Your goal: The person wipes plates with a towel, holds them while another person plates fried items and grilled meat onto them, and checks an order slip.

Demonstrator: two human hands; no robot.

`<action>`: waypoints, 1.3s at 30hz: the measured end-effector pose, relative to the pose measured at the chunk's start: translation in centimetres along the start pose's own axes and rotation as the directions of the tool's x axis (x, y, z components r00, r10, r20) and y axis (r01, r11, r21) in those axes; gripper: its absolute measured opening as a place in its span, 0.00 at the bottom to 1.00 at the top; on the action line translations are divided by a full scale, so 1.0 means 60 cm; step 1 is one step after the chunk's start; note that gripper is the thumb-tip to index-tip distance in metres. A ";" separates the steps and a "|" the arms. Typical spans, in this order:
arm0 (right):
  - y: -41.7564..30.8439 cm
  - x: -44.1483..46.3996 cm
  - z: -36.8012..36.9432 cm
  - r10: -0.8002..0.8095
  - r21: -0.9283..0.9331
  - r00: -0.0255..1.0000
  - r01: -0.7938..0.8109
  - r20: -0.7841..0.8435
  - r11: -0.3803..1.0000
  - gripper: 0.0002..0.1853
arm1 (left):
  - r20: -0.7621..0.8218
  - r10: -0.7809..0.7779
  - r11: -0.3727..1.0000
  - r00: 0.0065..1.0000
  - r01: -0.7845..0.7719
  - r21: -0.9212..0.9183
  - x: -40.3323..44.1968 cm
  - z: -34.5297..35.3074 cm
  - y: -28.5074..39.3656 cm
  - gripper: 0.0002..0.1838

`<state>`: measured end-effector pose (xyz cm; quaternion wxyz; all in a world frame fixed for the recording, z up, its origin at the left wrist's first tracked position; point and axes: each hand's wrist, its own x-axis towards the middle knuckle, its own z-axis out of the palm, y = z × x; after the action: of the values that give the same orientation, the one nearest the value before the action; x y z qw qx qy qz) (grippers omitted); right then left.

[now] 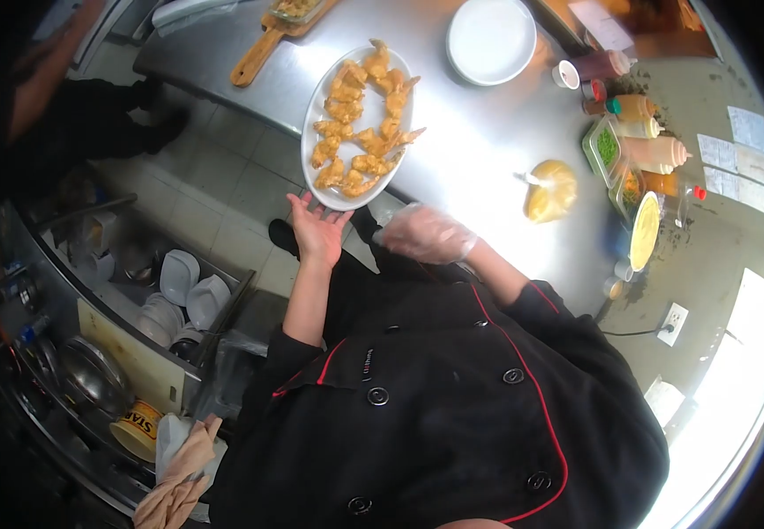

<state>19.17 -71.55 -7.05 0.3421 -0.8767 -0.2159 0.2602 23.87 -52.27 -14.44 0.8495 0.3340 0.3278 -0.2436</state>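
An oval white platter point(309, 150) bears a ring of battered fried chicken wings point(344, 109), and its near end reaches past the edge of the steel table. Palm up, my bare left hand point(317, 236) has its fingers spread at the platter's near rim; whether they bear any weight I cannot tell. My right hand point(428, 234) wears a clear plastic glove and is just right of the platter's near end, apart from it. Its fingers are blurred. A knotted clear bag of yellow sauce point(551, 191) lies on the table to the right.
White plates point(491, 41) and a wooden board point(258, 55) are toward the back of the steel table point(452, 132). Squeeze bottles point(655, 152) and a container of chopped greens point(607, 147) line the wall. Left are shelved dishes point(179, 277) and another person's dark-clothed legs point(100, 115).
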 end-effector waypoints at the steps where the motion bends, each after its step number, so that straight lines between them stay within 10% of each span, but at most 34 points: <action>1: 0.003 -0.010 -0.023 0.022 0.011 0.987 -0.020 -0.159 1.000 0.06 | 0.010 0.007 1.000 1.000 -0.007 0.001 -0.002 0.002 -0.002 0.41; 6: 0.050 0.010 -0.126 0.076 -0.132 0.710 -0.233 -0.700 0.963 0.05 | -0.013 0.034 0.999 0.999 -0.034 -0.013 0.001 -0.002 -0.009 0.38; 12: 0.147 0.082 -0.153 -0.205 -0.392 0.829 -0.018 -0.520 0.920 0.05 | 0.030 0.028 0.999 0.999 -0.027 -0.037 0.005 -0.009 -0.015 0.34; 39: 0.197 0.117 -0.152 -0.237 -0.428 0.943 0.119 -0.233 0.896 0.09 | -0.009 0.060 0.994 0.998 -0.061 -0.093 0.006 -0.018 -0.027 0.30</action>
<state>32.46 -80.05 -11.85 0.2012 -0.9327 -0.2950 0.0508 22.65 -52.60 -15.96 0.8701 0.3046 0.3311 -0.2013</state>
